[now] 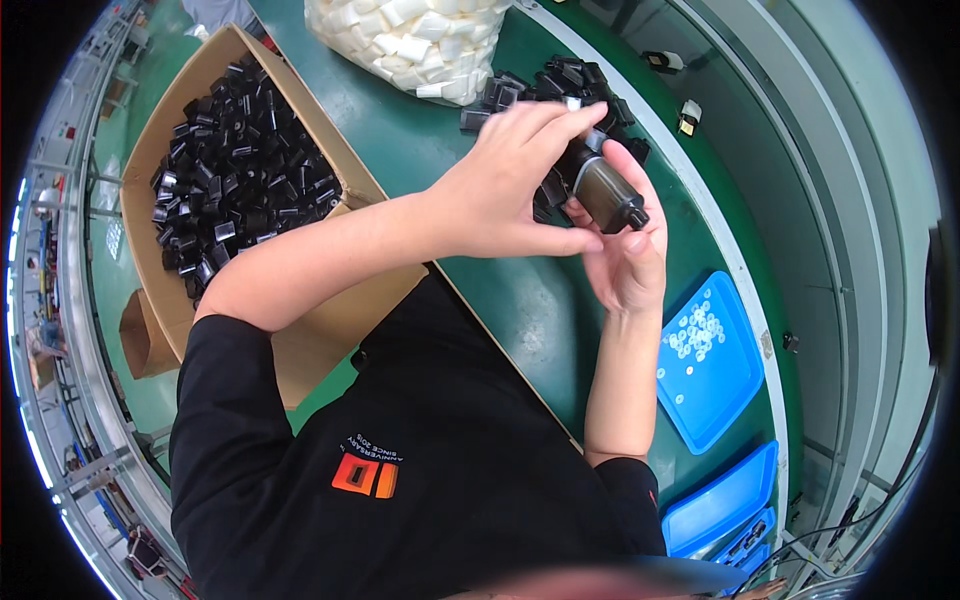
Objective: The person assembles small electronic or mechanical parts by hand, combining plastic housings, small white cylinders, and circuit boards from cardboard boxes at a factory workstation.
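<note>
A dark, smoky see-through plastic cartridge [606, 193] with a black nozzle at its near end is cradled in my right hand [640, 225]. The right fingers curl behind it, and the thumb lies beside the nozzle. My left hand [510, 175] arches over it from the left, thumb and fingers spread wide. Its fingertips are near the cartridge's far end, and its thumb reaches close to the right fingers; whether it touches the cartridge is hidden. Behind the hands lies a pile of black plastic housings [585, 78] on the green table [500, 310].
To the left stands a cardboard box [365, 185] full of small black parts [240, 150]. A clear bag of white pieces [415, 40] sits at the back. At right, a blue tray [715, 400] holds small white rings [697, 332], with more blue trays [720, 500] nearer.
</note>
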